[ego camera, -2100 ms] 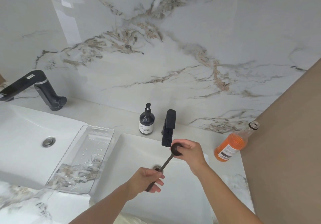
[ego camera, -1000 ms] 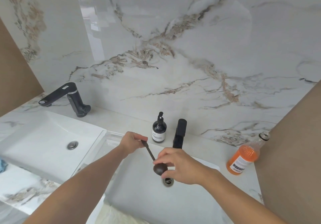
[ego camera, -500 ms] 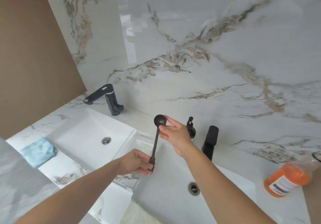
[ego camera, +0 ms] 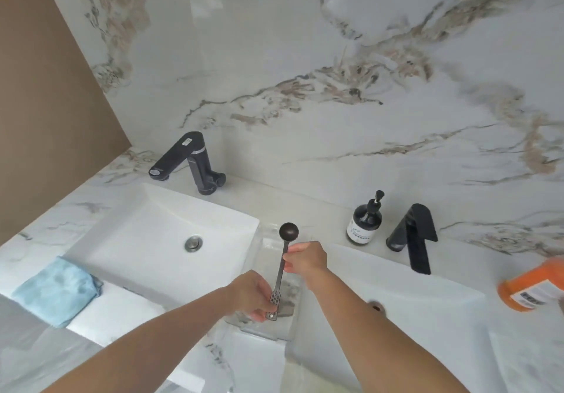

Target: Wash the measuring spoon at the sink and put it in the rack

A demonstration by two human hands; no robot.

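Measuring spoon (ego camera: pixel 281 270) held by both hands over the clear rack (ego camera: pixel 290 325), which sits on the bench (ego camera: pixel 55 218) between the 2 sinks. Left hand (ego camera: pixel 253 296) grip pinches the perforated handle end, low, close to the rack floor; whether it touches the rack, can't tell. Right hand (ego camera: pixel 305 260) grip is closed on the upper stem just below the bowl. Spoon stands near upright, round dark bowl on top. Left sink (ego camera: pixel 158 234) has a black faucet (ego camera: pixel 190 164) behind it; right sink (ego camera: pixel 412 307) has its own black faucet (ego camera: pixel 415 237) with a dark soap bottle (ego camera: pixel 364 223) beside it. Blue cloth (ego camera: pixel 56 290) on the bench at far left, orange bottle (ego camera: pixel 534 289) at the right edge.
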